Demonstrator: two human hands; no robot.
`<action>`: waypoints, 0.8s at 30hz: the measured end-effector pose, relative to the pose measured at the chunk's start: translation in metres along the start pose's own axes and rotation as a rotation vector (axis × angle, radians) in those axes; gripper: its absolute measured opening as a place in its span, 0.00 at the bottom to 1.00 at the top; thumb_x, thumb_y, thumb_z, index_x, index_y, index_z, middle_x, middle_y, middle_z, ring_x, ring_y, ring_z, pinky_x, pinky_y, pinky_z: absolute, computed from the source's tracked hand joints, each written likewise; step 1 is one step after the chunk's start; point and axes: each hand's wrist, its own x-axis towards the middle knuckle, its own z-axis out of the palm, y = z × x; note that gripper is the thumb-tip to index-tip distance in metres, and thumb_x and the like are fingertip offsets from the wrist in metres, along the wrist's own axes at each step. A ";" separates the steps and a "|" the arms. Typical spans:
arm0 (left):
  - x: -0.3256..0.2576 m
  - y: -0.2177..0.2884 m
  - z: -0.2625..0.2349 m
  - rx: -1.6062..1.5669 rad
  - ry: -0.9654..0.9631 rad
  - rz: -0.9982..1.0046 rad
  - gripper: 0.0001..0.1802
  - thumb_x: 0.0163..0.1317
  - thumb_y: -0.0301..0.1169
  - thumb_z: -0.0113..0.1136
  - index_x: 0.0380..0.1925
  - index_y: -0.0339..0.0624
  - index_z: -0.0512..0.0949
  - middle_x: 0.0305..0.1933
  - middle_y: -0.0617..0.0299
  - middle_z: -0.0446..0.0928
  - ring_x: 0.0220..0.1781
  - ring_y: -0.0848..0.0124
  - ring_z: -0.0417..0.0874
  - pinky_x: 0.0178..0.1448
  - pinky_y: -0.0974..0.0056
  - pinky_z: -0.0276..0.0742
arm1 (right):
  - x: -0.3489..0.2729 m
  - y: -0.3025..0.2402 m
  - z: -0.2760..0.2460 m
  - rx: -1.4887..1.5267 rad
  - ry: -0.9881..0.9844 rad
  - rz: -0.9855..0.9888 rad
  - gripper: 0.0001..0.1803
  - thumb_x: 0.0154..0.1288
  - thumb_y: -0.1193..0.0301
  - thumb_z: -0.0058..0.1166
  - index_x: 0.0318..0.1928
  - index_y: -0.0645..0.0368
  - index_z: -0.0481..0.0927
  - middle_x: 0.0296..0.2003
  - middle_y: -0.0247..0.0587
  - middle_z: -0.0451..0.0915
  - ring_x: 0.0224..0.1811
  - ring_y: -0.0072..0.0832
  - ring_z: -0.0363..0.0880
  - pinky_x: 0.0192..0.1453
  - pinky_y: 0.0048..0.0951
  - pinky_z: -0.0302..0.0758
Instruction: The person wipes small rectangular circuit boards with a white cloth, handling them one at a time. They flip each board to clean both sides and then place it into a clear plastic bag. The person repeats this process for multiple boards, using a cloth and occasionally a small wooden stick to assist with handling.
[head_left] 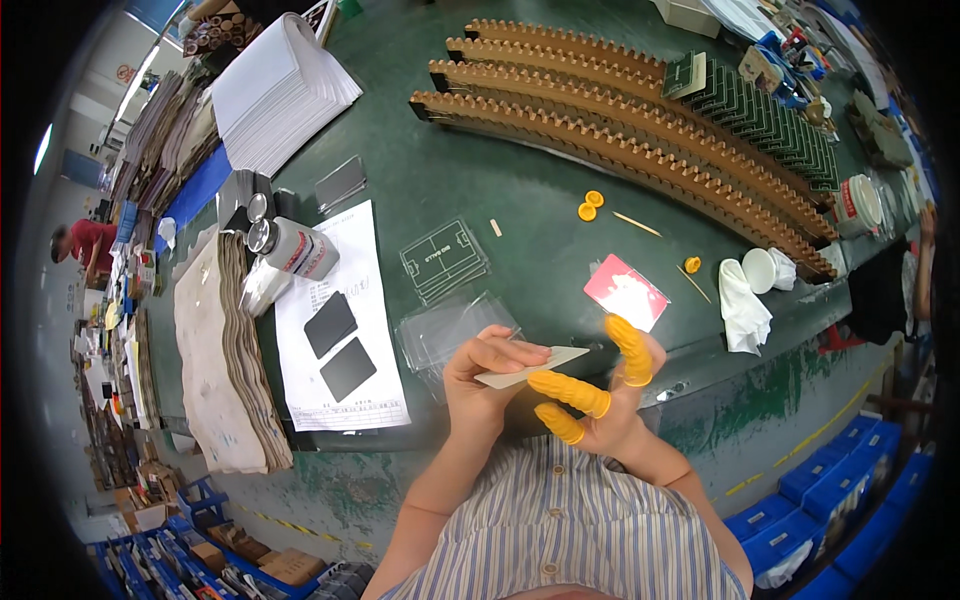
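My left hand (488,375) grips a thin pale card (540,367) between thumb and fingers, tilted above the table's near edge. My right hand (610,400) wears yellow finger cots (572,394) on several digits. Its fingers are spread, and one covered fingertip is at the card's lower edge; whether it touches I cannot tell. Beyond my hands lie clear plastic sleeves (430,330), a small stack of dark green cards with white line markings (445,258) and a glossy pink-and-white card (627,292).
Long notched wooden racks (600,125) cross the far right, some slots holding green cards (770,115). A printed sheet (380,290) with dark cards (348,370), a silver-lidded bottle (305,250) and stacked cloths (215,370) stand left. Loose yellow finger cots (587,212), wooden sticks (637,223) and white cloth (742,310) lie right.
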 end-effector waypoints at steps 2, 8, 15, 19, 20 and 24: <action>-0.001 -0.001 -0.001 0.002 0.003 0.008 0.15 0.45 0.19 0.68 0.24 0.47 0.70 0.28 0.56 0.81 0.37 0.61 0.84 0.61 0.57 0.58 | -0.002 0.002 0.001 0.037 0.037 0.036 0.16 0.51 0.54 0.61 0.43 0.35 0.83 0.57 0.40 0.63 0.56 0.40 0.53 0.56 0.37 0.56; 0.000 0.001 0.001 -0.028 0.007 0.009 0.15 0.45 0.19 0.68 0.23 0.46 0.69 0.28 0.56 0.81 0.37 0.61 0.84 0.61 0.58 0.59 | 0.000 0.002 -0.001 0.044 0.039 0.021 0.17 0.51 0.52 0.62 0.43 0.34 0.82 0.55 0.38 0.64 0.56 0.38 0.53 0.56 0.36 0.57; -0.001 0.001 0.001 0.060 0.004 0.021 0.13 0.49 0.18 0.63 0.21 0.47 0.69 0.30 0.55 0.82 0.39 0.62 0.84 0.62 0.59 0.57 | 0.000 -0.006 -0.002 0.036 -0.184 0.026 0.17 0.51 0.52 0.62 0.45 0.27 0.81 0.53 0.33 0.64 0.55 0.34 0.54 0.55 0.36 0.55; -0.002 -0.003 -0.001 0.048 0.008 0.038 0.13 0.48 0.18 0.63 0.21 0.47 0.69 0.30 0.55 0.82 0.39 0.62 0.84 0.62 0.58 0.57 | -0.005 -0.003 0.002 0.032 -0.107 0.031 0.18 0.50 0.53 0.63 0.45 0.26 0.81 0.53 0.33 0.63 0.55 0.34 0.55 0.54 0.36 0.55; -0.002 -0.003 -0.001 0.043 0.009 0.047 0.13 0.48 0.18 0.63 0.21 0.47 0.69 0.30 0.55 0.82 0.39 0.62 0.84 0.63 0.58 0.57 | -0.003 -0.004 0.001 0.015 -0.092 0.025 0.19 0.50 0.53 0.63 0.45 0.26 0.81 0.53 0.33 0.63 0.55 0.34 0.55 0.54 0.36 0.55; -0.002 -0.004 0.000 -0.009 0.016 0.063 0.12 0.49 0.20 0.64 0.23 0.47 0.69 0.28 0.55 0.82 0.38 0.61 0.83 0.62 0.57 0.58 | 0.001 -0.003 0.002 -0.004 0.029 0.022 0.18 0.49 0.54 0.63 0.44 0.28 0.82 0.53 0.34 0.63 0.54 0.35 0.55 0.54 0.36 0.56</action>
